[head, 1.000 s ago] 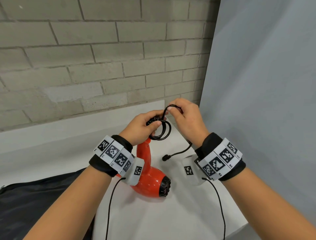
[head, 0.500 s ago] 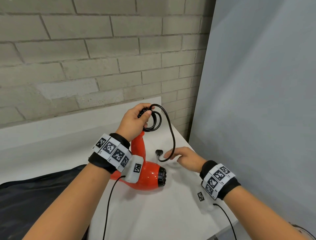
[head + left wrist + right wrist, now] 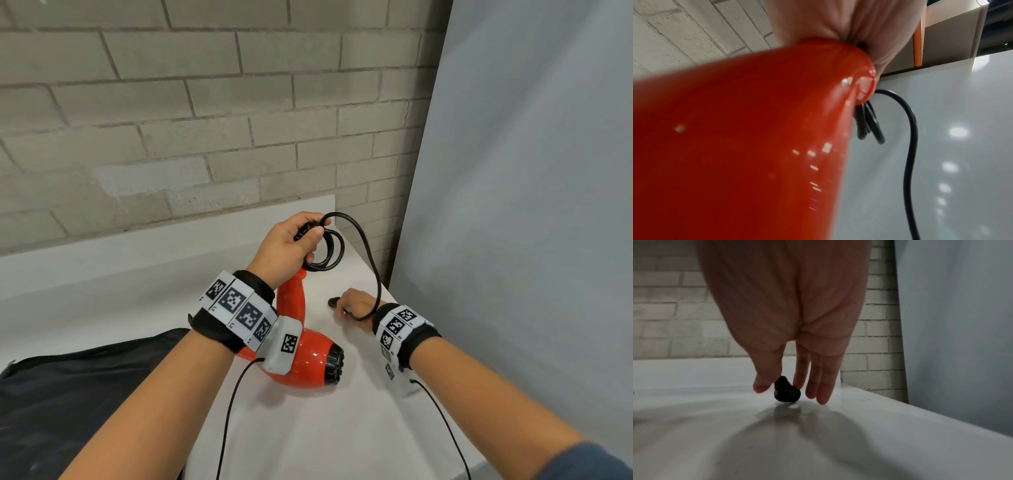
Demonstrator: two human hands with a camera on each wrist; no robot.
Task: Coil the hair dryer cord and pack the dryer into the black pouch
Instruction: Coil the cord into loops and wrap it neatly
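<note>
progress: several loops of cord [image 3: 325, 248] are being held at the handle of the hair dryer [image 3: 301, 356] by the curled left hand [image 3: 287, 245]; last length is being left loose | plug [image 3: 786, 392] on bench [image 3: 308, 428] is being pinched by right hand [image 3: 352, 306] fingers [image 3: 799, 379] | black pouch [image 3: 85, 394] is lying unfilled, cut off at frame edge

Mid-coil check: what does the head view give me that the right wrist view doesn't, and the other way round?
Only the head view shows the left hand gripping the coiled cord above the red dryer, and the black pouch at lower left. Only the right wrist view shows thumb and fingers closing on the plug, which touches the table. Both show the right hand, plug, table and brick wall.
</note>
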